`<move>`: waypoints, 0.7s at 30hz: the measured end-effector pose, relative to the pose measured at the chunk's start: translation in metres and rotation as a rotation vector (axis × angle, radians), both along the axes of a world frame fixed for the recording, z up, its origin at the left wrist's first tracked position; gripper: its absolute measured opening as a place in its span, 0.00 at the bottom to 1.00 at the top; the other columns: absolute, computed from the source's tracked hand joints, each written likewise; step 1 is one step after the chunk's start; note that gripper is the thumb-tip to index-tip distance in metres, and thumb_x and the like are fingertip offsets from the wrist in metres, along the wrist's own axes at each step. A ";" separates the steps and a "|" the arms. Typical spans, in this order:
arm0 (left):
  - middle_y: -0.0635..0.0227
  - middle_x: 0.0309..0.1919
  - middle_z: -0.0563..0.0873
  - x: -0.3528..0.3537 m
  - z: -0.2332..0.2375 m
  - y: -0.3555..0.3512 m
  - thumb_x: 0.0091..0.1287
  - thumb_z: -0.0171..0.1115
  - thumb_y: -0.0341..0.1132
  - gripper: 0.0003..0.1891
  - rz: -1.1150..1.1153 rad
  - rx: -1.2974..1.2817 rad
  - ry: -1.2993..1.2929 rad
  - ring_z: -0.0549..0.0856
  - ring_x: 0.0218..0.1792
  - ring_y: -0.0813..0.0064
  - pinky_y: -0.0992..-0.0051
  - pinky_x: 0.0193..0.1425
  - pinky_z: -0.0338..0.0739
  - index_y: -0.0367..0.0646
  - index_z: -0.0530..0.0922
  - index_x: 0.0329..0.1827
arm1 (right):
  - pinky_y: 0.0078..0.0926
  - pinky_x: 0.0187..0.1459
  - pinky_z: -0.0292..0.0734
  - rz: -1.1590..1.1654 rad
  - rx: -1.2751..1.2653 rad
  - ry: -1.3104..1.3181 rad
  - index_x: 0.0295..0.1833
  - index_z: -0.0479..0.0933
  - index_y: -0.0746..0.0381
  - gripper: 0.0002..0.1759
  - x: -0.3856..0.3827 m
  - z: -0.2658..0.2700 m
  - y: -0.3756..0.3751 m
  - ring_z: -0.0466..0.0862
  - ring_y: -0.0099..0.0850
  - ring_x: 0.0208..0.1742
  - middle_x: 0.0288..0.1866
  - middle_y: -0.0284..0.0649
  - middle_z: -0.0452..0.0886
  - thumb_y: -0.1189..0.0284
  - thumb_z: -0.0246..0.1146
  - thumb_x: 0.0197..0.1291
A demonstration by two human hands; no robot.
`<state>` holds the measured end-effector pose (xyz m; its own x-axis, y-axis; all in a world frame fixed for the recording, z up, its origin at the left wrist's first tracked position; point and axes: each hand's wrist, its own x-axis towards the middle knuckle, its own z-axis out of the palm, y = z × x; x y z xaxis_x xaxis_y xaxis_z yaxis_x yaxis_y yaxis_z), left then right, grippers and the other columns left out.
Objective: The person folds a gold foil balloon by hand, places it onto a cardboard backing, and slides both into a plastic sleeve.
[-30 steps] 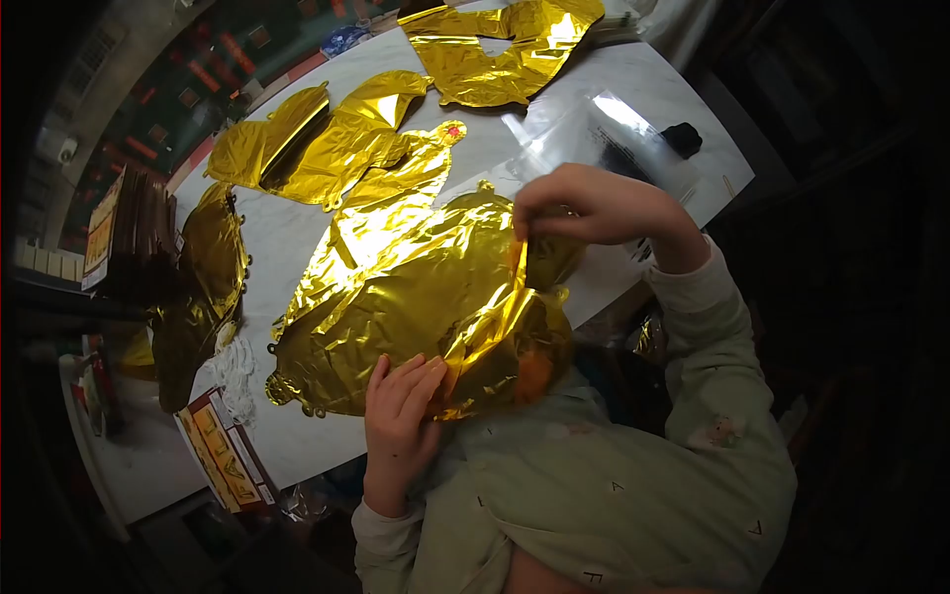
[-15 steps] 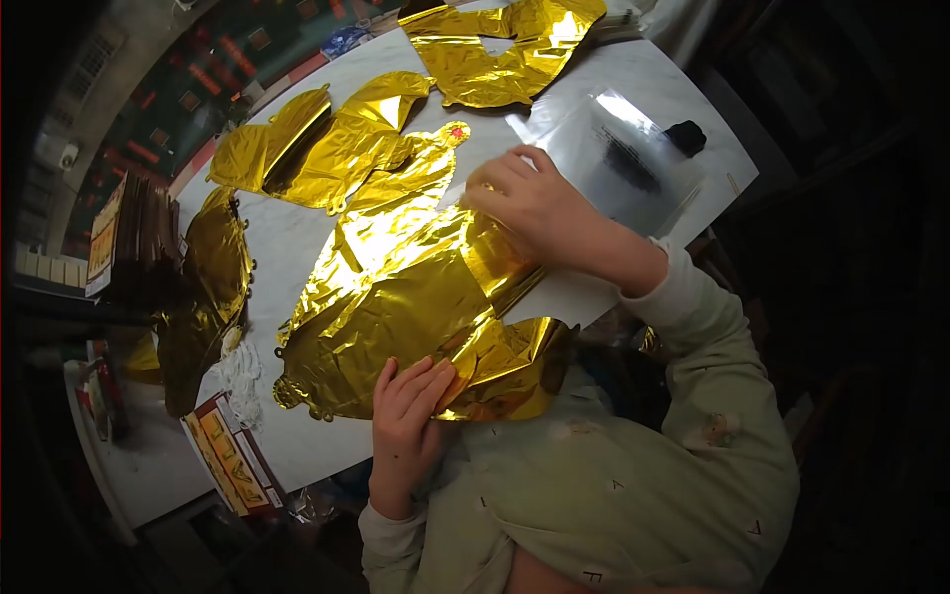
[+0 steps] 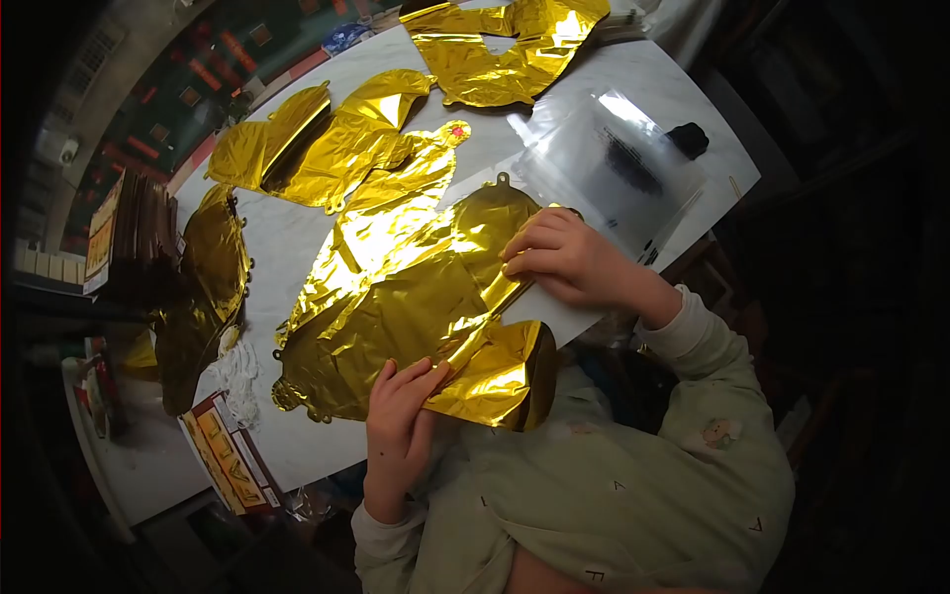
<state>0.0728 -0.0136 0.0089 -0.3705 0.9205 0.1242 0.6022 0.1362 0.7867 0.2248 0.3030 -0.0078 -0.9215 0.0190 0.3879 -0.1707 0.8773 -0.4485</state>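
A flat, uninflated gold foil balloon (image 3: 386,307) lies creased on the table in front of me, its near part folded and hanging past the table's edge. My left hand (image 3: 401,426) rests on its near edge, fingers stretched out over the foil. On the balloon's right side, my right hand (image 3: 574,259) pinches the foil edge between curled fingers and thumb; the fingertips are partly hidden. Just beyond the right hand lies a clear plastic bag (image 3: 604,148) with dark print.
More flat gold foil balloons lie at the back (image 3: 475,69), the back left (image 3: 346,144) and the left (image 3: 213,267) of the white table (image 3: 317,455). White string (image 3: 237,381), a "FALL" packet (image 3: 233,455) and a stack of brown packets (image 3: 139,238) are at the left.
My right hand has moved right and toward me, uncovering a rounded foil part with a small tab. The near foil flap has shifted. My left hand stays nearly in place.
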 end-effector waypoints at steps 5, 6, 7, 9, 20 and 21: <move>0.56 0.62 0.91 0.001 0.007 0.007 0.78 0.53 0.27 0.18 0.080 0.035 -0.138 0.84 0.70 0.56 0.53 0.82 0.66 0.39 0.86 0.65 | 0.42 0.69 0.71 0.007 -0.055 -0.028 0.50 0.84 0.57 0.13 0.002 0.007 0.004 0.84 0.38 0.61 0.55 0.33 0.86 0.80 0.65 0.59; 0.56 0.62 0.90 0.000 0.007 0.009 0.78 0.54 0.26 0.18 0.092 0.057 -0.127 0.84 0.68 0.57 0.58 0.80 0.69 0.38 0.86 0.65 | 0.44 0.69 0.71 0.027 -0.054 -0.067 0.51 0.84 0.57 0.15 0.003 0.008 0.005 0.83 0.39 0.63 0.56 0.34 0.86 0.80 0.64 0.58; 0.56 0.61 0.89 0.000 0.006 0.009 0.78 0.55 0.26 0.18 0.103 0.080 -0.116 0.85 0.65 0.58 0.62 0.77 0.71 0.37 0.86 0.66 | 0.45 0.70 0.70 0.047 -0.052 -0.106 0.52 0.83 0.58 0.17 0.005 0.010 0.006 0.83 0.40 0.64 0.58 0.36 0.85 0.79 0.64 0.56; 0.58 0.59 0.88 0.003 0.006 0.008 0.78 0.56 0.25 0.17 0.143 0.062 -0.127 0.84 0.62 0.60 0.65 0.73 0.73 0.36 0.85 0.66 | 0.46 0.70 0.70 0.071 -0.051 -0.109 0.52 0.83 0.58 0.19 0.006 0.013 0.007 0.82 0.41 0.65 0.60 0.37 0.85 0.79 0.64 0.53; 0.56 0.63 0.78 0.002 0.000 0.025 0.76 0.65 0.27 0.21 0.411 -0.088 0.229 0.77 0.65 0.54 0.63 0.69 0.74 0.46 0.85 0.71 | 0.47 0.70 0.69 0.126 -0.088 -0.113 0.51 0.83 0.57 0.14 0.005 0.016 0.008 0.81 0.42 0.65 0.59 0.40 0.83 0.73 0.68 0.58; 0.55 0.67 0.77 0.000 -0.003 0.027 0.76 0.66 0.29 0.21 0.434 -0.121 0.350 0.74 0.68 0.52 0.60 0.71 0.72 0.47 0.85 0.71 | 0.47 0.69 0.69 0.123 -0.092 -0.108 0.51 0.83 0.57 0.13 0.004 0.016 0.008 0.81 0.42 0.64 0.59 0.39 0.83 0.72 0.69 0.59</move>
<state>0.0728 0.0135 0.0058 -0.6738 0.7081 0.2112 0.6929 0.5062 0.5134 0.2292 0.3109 0.0078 -0.9552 -0.0654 0.2886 -0.2206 0.8074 -0.5471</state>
